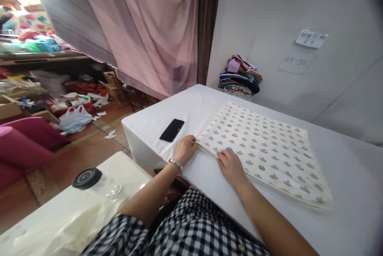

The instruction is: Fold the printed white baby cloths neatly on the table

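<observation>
A folded white cloth [269,156] with grey and coloured prints lies flat in layers on the white-covered table [353,216]. At its near left corner, my left hand [186,148] pinches the layered edge between thumb and fingers. My right hand [232,168] grips the near edge a little further right, thumb on top and the other fingers partly hidden. A black phone [172,130] rests on the table just left of my left hand, apart from the cloth.
A stack of folded fabrics [239,76] stands against the wall behind the table. A clear jar with a black lid [87,178] lies on a white surface [128,168] at the lower left, near a plastic bag [86,224]. A pink curtain [155,28] hangs behind.
</observation>
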A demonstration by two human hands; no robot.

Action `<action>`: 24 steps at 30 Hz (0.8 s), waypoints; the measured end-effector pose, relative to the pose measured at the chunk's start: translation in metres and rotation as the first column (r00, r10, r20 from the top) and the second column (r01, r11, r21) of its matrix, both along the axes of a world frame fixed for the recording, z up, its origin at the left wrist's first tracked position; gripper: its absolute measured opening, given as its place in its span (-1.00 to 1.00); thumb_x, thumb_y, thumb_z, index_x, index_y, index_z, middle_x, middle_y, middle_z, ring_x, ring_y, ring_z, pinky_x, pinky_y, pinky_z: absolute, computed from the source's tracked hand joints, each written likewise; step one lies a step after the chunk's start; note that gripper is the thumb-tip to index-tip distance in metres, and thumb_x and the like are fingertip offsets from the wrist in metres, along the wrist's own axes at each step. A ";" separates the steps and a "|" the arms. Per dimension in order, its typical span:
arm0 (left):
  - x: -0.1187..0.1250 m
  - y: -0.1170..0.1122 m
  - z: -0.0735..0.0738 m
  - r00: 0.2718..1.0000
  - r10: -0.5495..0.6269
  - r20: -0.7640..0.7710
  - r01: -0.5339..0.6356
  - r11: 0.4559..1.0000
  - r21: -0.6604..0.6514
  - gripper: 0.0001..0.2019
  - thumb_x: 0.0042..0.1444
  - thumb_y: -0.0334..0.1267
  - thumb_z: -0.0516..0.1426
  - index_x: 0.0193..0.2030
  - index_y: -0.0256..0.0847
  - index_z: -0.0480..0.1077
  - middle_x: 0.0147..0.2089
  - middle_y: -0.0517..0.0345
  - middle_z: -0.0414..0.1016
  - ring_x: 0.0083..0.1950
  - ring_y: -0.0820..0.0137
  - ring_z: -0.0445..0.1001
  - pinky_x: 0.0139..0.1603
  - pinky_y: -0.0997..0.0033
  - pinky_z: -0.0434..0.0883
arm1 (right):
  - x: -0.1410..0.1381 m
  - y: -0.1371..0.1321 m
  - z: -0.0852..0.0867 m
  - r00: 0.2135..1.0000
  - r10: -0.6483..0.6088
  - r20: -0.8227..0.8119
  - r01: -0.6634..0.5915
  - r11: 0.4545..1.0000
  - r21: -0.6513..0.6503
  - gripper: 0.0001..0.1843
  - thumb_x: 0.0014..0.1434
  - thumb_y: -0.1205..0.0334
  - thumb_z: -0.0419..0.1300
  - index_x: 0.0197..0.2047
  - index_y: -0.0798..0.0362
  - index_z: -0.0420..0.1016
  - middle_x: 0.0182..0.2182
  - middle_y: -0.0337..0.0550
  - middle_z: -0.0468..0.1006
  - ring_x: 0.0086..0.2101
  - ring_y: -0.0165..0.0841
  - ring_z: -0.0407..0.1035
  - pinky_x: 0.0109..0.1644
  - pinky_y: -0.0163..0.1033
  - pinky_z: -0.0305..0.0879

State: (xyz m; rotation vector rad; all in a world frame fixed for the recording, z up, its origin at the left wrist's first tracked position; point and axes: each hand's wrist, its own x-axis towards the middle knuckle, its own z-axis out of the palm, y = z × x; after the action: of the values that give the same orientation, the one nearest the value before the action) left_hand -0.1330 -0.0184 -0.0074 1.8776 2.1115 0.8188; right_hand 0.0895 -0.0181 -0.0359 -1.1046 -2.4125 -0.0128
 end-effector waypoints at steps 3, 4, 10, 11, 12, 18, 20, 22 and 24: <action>0.004 0.002 0.002 0.965 0.075 0.251 -0.066 0.997 -0.044 -0.93 0.05 -0.30 0.05 -0.30 -0.15 0.32 -0.34 0.21 0.45 -0.31 0.43 0.41 -0.31 0.47 0.31 | 0.000 0.001 -0.001 1.000 -0.006 -0.009 0.006 1.000 0.018 -0.72 0.23 0.31 -0.05 -0.09 0.06 0.44 -0.28 -0.06 0.39 -0.25 -0.27 0.22 -0.21 -0.19 0.17; 0.006 0.004 0.002 0.937 0.095 0.336 -0.076 0.995 -0.068 -0.94 0.05 -0.29 0.04 -0.32 -0.15 0.31 -0.37 0.22 0.45 -0.35 0.45 0.42 -0.33 0.48 0.32 | 0.000 0.000 0.000 1.000 -0.010 -0.013 0.011 1.000 0.022 -0.71 0.23 0.31 -0.05 -0.08 0.06 0.43 -0.29 -0.06 0.39 -0.24 -0.27 0.22 -0.21 -0.18 0.17; 0.013 0.015 0.007 0.771 0.139 0.622 -0.101 0.990 -0.097 -0.97 0.03 -0.34 0.05 -0.41 -0.18 0.23 -0.39 0.22 0.43 -0.36 0.48 0.45 -0.33 0.49 0.38 | 0.001 -0.002 0.002 0.999 -0.021 -0.026 0.021 0.999 0.023 -0.70 0.22 0.31 -0.04 -0.03 0.11 0.40 -0.27 -0.03 0.38 -0.24 -0.26 0.22 -0.20 -0.19 0.17; 0.012 0.016 0.008 0.790 0.141 0.597 -0.110 0.990 -0.088 -0.97 0.02 -0.34 0.05 -0.40 -0.18 0.24 -0.39 0.22 0.43 -0.35 0.47 0.45 -0.32 0.48 0.38 | 0.001 -0.002 0.002 0.999 -0.023 -0.025 0.024 0.999 0.029 -0.70 0.22 0.32 -0.03 -0.03 0.12 0.39 -0.27 -0.03 0.37 -0.24 -0.26 0.21 -0.21 -0.20 0.16; 0.012 0.016 0.008 0.823 0.142 0.549 -0.121 0.990 -0.075 -0.98 0.02 -0.35 0.05 -0.39 -0.18 0.24 -0.39 0.22 0.43 -0.34 0.46 0.44 -0.31 0.47 0.38 | 0.002 -0.002 0.001 0.999 -0.025 -0.023 0.026 0.999 0.035 -0.69 0.21 0.33 -0.03 -0.02 0.13 0.39 -0.27 -0.03 0.37 -0.24 -0.26 0.21 -0.21 -0.20 0.16; 0.009 0.016 0.003 0.995 0.056 0.084 -0.060 0.997 0.050 -0.82 -0.04 -0.48 0.00 -0.28 -0.19 0.27 -0.18 0.09 0.39 -0.18 0.38 0.38 -0.15 0.39 0.31 | 0.003 0.001 -0.003 0.999 -0.030 0.019 0.029 0.998 0.052 -0.69 0.19 0.43 -0.06 -0.11 0.09 0.45 -0.33 -0.07 0.38 -0.29 -0.28 0.21 -0.24 -0.20 0.15; 0.009 0.016 0.003 0.999 0.033 0.031 -0.034 0.999 0.028 -0.78 -0.04 -0.50 -0.02 -0.25 -0.19 0.27 -0.17 0.07 0.37 -0.18 0.37 0.36 -0.14 0.39 0.30 | 0.003 0.002 -0.003 0.999 -0.028 0.033 0.026 0.999 0.041 -0.69 0.17 0.44 -0.04 -0.12 0.08 0.45 -0.34 -0.07 0.38 -0.29 -0.28 0.21 -0.23 -0.20 0.16; 0.009 0.015 0.005 1.000 0.027 0.012 -0.027 1.000 0.010 -0.76 -0.04 -0.51 -0.02 -0.23 -0.19 0.26 -0.17 0.07 0.35 -0.18 0.36 0.36 -0.15 0.39 0.29 | 0.003 0.001 -0.003 0.999 -0.022 0.028 0.021 0.999 0.029 -0.70 0.18 0.42 -0.04 -0.11 0.08 0.44 -0.34 -0.07 0.37 -0.28 -0.28 0.21 -0.23 -0.21 0.15; 0.010 0.013 0.008 1.000 0.025 -0.019 -0.024 1.000 0.013 -0.76 -0.01 -0.51 -0.03 -0.21 -0.17 0.25 -0.16 0.08 0.34 -0.18 0.36 0.36 -0.16 0.39 0.28 | 0.004 0.000 -0.001 1.000 -0.019 0.007 0.019 1.000 0.019 -0.73 0.20 0.36 -0.03 -0.11 0.08 0.44 -0.34 -0.07 0.37 -0.28 -0.28 0.21 -0.22 -0.21 0.15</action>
State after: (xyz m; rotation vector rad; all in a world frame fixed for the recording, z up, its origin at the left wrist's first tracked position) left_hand -0.1233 -0.0058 0.0008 1.8767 2.1499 0.8244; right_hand 0.0930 -0.0177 -0.0367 -1.1213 -2.4030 -0.0456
